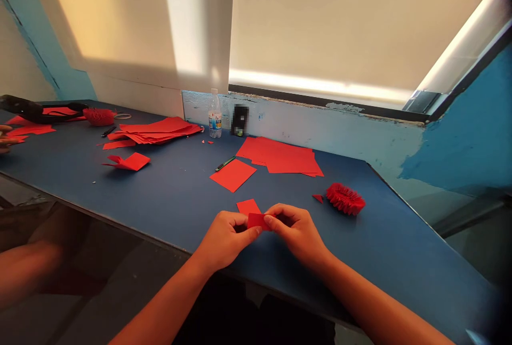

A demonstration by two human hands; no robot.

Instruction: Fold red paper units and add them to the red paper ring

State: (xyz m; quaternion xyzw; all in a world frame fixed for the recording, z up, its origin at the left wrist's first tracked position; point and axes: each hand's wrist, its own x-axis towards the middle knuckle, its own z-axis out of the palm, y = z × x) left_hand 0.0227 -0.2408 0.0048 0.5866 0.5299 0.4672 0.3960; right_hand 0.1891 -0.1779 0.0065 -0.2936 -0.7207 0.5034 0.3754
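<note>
Both my hands meet near the front edge of the blue table (pixel 168 201), pinching a small red paper piece (pixel 258 221). My left hand (pixel 226 238) grips its left end with curled fingers; my right hand (pixel 294 230) pinches its right end. Just behind them lies another small red paper slip (pixel 248 206). A larger red paper sheet (pixel 232 174) rests further back, next to a green-and-black pen (pixel 225 163). To the right sits a cluster of folded red paper units (pixel 345 198) with one tiny red triangle (pixel 318 198) beside it.
A stack of red sheets (pixel 282 157) lies behind, another pile (pixel 160 130) at left, a folded red piece (pixel 128 162) nearby. A water bottle (pixel 215 115) and a dark object stand by the wall. Another person's hand (pixel 6 139) shows at the far left edge.
</note>
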